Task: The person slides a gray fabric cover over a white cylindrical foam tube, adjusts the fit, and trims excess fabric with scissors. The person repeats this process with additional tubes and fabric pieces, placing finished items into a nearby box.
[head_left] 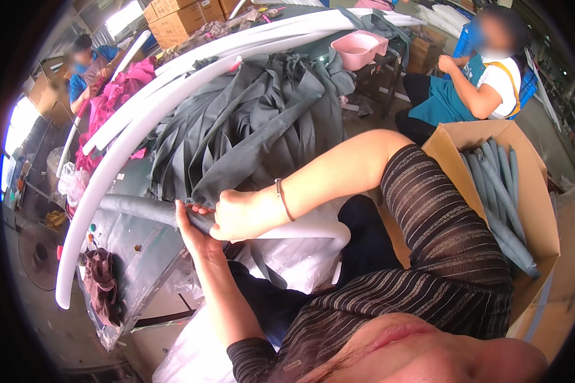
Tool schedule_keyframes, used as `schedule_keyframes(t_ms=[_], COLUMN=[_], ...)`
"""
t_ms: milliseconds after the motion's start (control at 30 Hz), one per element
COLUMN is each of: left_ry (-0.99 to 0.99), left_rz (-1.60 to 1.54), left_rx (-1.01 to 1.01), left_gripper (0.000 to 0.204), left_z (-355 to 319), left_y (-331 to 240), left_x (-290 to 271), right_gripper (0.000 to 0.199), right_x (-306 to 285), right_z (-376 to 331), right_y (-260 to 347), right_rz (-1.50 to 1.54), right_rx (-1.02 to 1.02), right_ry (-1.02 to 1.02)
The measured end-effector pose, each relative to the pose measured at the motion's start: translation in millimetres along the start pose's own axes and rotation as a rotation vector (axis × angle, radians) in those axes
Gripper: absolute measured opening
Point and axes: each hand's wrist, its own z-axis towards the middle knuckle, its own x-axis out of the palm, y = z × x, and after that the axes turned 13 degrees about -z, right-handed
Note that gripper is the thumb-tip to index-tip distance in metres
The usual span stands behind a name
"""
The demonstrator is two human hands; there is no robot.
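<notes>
Gripping grey-covered tube (144,209) inside both hands' fingers (184,220)

Single head-worn fisheye view, looking steeply down and forward from above the person's own chest. Near field: both forearms entering from lower edge, left hand (195,233) and right hand (239,217) close under the lens. Mid field: grey fabric pile (262,121). Far rim, bent: cardboard box (543,217) right, seated co-workers beyond.
</notes>
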Motion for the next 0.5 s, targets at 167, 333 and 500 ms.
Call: schedule_keyframes(t_ms=[167,333,500], left_ry=[-0.051,-0.034,0.012], left_rz=[0.026,0.012,-0.065], left_rx=[-0.036,-0.091,-0.135], left_gripper=[0.028,0.035,0.037], left_z=[5.2,14.6,31.2], left_y=[8.8,-2.5,-9.6], left_x=[1.5,3.1,-24.0], right_gripper=[0.015,0.014,0.019], right_x=[-0.7,-12.1,-13.9], right_z=[1.8,12.0,-2.9], right_y=[-11.9,-16.7,-18.4], right_rz=[-0.186,-0.276,-0.161], right_rx=[-0.236,-0.434,-0.511], right_ry=[-0.032,-0.086,-0.285])
